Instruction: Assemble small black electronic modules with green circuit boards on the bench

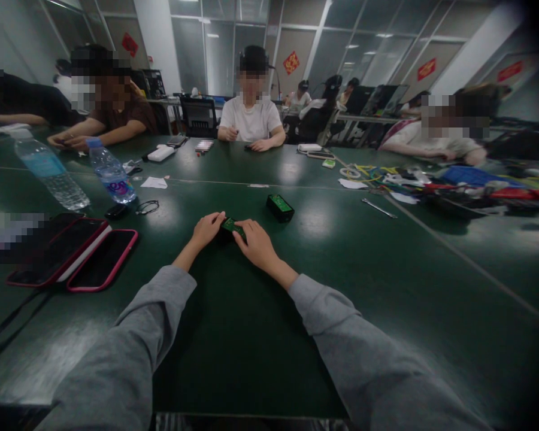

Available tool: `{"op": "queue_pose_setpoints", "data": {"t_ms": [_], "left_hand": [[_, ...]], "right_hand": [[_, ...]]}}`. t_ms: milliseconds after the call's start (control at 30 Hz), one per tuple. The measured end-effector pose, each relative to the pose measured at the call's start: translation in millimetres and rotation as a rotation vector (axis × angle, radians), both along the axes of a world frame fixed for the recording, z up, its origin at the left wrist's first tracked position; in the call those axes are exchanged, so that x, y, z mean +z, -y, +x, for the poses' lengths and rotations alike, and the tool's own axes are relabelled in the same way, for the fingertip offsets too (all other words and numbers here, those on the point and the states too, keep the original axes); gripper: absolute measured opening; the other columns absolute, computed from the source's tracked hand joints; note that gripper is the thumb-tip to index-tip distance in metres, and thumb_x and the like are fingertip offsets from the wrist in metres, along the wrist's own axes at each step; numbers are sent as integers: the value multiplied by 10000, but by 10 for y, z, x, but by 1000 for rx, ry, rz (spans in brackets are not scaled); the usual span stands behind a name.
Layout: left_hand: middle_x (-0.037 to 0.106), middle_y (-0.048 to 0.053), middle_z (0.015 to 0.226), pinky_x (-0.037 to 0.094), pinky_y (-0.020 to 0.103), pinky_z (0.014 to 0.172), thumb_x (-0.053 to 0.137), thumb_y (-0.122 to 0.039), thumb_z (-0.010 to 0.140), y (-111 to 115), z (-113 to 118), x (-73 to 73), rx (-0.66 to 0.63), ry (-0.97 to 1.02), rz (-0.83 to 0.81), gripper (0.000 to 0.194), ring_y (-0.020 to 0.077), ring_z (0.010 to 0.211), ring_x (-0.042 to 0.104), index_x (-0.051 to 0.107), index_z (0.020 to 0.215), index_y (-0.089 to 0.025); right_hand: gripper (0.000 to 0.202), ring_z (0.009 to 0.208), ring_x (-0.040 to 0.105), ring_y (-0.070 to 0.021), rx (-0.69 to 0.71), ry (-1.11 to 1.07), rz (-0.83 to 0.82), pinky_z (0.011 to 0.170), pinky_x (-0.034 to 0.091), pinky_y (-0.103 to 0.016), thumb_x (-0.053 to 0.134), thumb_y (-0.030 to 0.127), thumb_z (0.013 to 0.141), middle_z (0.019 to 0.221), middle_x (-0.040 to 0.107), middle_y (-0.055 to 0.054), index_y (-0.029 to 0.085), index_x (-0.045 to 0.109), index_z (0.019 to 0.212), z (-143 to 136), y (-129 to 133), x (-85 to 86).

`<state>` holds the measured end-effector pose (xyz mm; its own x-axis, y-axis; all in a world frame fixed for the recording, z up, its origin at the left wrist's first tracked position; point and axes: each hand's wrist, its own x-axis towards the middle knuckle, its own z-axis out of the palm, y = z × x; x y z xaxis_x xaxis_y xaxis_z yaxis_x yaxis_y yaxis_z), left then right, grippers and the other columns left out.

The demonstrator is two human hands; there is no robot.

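Observation:
Between my hands, a small black box with a green, circuit-board-like top (230, 224) rests on or just above the green table (251, 335). My left hand (206, 230) closes on its left end, thumb and fingers at the corner. From the right, my right hand (258, 244) grips the other end, with fingers lying over the green top. Part of the box is hidden under the fingers. A second black box with a green top (280, 207) stands apart, just beyond my right hand.
On the left are a red-edged phone (102, 261), a dark folding case (63, 248) and two water bottles (49, 170) (111, 170). To the right lie a wrench (379, 208) and a heap of cables and tools (458, 188). Several people sit around the table.

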<state>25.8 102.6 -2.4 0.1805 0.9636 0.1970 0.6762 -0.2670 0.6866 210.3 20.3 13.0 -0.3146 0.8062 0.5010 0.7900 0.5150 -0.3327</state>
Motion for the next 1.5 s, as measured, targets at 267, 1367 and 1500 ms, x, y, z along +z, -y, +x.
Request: {"op": "queue_pose_setpoints", "data": {"t_ms": [267, 1367, 1500], "left_hand": [[712, 66, 942, 457, 328, 828, 321, -561, 930, -4, 9, -15, 1, 16, 5, 514, 211, 887, 629, 695, 908, -209], [706, 53, 936, 445, 323, 787, 317, -534, 938, 32, 17, 4, 19, -18, 6, 488, 212, 867, 620, 691, 926, -220], [700, 61, 934, 441, 341, 790, 325, -522, 942, 21, 12, 4, 14, -19, 5, 475, 223, 869, 618, 689, 922, -218]], "right_hand": [[315, 1028, 548, -242, 6, 26, 42, 911, 461, -393, 423, 333, 986, 1128, 599, -120, 129, 556, 1186, -8, -8, -1], [312, 1029, 545, -244, -3, 27, 28, 907, 459, -398, 415, 339, 988, 1128, 596, -115, 149, 544, 1200, -4, -20, -28], [317, 1028, 543, -239, -7, 36, 35, 904, 459, -381, 404, 337, 993, 1124, 593, -110, 140, 541, 1200, -4, -11, -21]]}}
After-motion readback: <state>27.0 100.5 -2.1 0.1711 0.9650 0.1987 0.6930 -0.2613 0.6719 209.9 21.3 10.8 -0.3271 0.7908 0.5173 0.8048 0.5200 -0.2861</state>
